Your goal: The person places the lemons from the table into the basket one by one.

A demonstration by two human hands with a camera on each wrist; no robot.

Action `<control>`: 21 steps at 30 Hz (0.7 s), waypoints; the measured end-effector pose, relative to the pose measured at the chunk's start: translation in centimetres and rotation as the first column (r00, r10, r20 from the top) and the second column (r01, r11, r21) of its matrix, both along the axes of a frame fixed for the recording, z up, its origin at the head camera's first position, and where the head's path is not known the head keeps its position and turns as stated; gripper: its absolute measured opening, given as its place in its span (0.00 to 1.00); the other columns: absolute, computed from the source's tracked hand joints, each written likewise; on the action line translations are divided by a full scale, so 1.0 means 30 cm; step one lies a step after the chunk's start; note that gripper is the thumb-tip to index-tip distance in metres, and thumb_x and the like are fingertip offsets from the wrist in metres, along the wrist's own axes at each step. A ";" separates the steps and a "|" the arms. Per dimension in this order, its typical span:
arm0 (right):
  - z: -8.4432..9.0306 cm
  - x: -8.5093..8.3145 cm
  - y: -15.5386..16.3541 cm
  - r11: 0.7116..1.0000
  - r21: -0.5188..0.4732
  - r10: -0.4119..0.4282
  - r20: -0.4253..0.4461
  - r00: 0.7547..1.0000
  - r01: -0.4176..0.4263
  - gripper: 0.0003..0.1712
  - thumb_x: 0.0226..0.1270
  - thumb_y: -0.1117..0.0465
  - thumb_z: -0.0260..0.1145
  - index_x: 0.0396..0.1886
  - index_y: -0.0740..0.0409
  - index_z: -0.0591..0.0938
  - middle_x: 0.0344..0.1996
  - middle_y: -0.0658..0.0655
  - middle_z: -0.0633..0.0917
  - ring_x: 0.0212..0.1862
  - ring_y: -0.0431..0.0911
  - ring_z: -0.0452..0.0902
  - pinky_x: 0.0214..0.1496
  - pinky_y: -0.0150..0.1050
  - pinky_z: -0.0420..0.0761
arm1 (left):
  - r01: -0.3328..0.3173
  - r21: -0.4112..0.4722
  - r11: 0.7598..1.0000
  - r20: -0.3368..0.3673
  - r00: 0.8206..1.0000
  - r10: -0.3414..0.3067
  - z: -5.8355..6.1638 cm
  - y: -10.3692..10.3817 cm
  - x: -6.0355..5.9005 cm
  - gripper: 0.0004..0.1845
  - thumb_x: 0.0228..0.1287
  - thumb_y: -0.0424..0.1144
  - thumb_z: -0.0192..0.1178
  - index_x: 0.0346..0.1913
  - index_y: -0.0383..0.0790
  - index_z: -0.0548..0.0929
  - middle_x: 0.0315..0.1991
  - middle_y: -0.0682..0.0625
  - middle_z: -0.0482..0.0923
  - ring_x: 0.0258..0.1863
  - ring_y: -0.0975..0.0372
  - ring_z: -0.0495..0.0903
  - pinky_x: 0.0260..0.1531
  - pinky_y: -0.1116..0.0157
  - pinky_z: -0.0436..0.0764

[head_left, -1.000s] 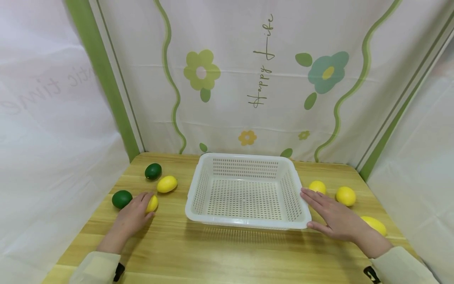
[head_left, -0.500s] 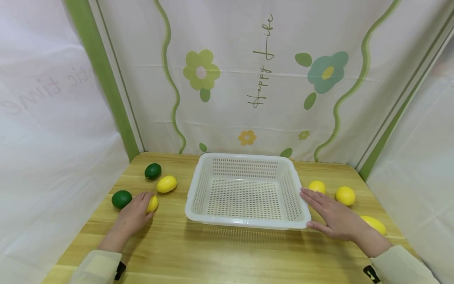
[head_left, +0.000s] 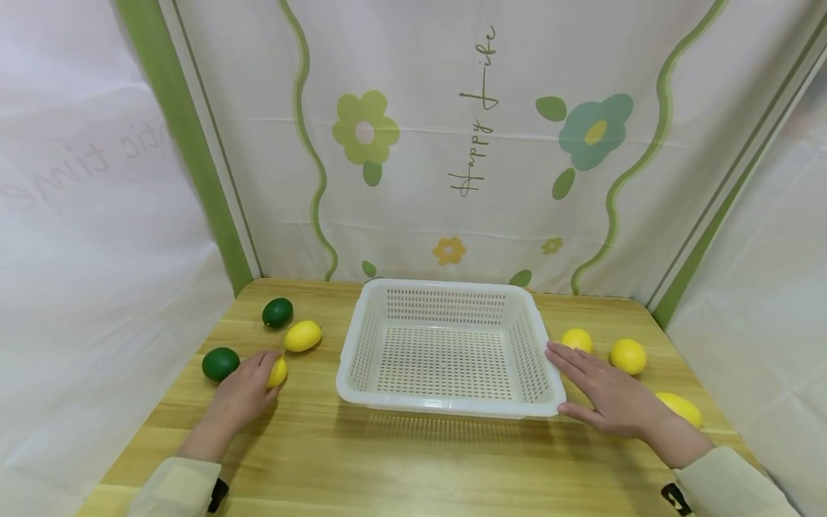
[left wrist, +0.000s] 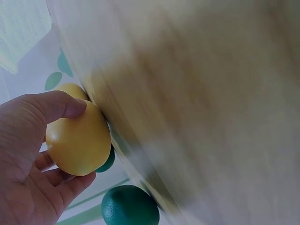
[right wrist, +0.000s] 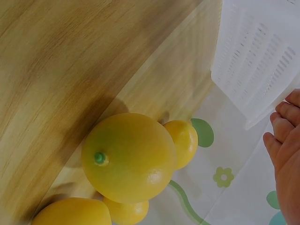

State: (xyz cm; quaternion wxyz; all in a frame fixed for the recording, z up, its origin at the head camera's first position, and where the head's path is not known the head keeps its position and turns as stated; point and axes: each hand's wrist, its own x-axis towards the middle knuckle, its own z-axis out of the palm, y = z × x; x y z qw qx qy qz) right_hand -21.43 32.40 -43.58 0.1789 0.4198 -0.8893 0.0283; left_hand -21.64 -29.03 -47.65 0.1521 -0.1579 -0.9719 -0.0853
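My left hand (head_left: 248,384) lies over a yellow lemon (head_left: 280,372) on the left of the wooden table. In the left wrist view its thumb and fingers curl round that lemon (left wrist: 77,140). A green lime (head_left: 220,363) sits just left of the hand, close by in the wrist view as well (left wrist: 129,206). My right hand (head_left: 597,391) rests flat with straight fingers against the right side of the white perforated basket (head_left: 446,408). That basket holds nothing.
Another lime (head_left: 278,312) and lemon (head_left: 303,335) lie behind the left hand. Three lemons lie right of the basket (head_left: 576,339), (head_left: 628,356), (head_left: 678,408); the right wrist view shows one large (right wrist: 129,157). Curtains enclose the table.
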 end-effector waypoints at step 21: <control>0.003 -0.001 -0.004 1.000 -0.011 -0.006 -0.001 1.000 0.006 0.47 0.63 0.41 0.67 0.72 0.66 0.63 0.69 0.64 0.66 0.65 0.59 0.67 0.73 0.28 0.41 | 0.045 -0.016 0.999 -0.105 0.993 -0.046 0.016 0.007 0.004 0.31 0.46 0.26 0.72 0.57 0.27 0.73 0.50 0.34 0.76 0.47 0.42 0.78 0.45 0.47 0.80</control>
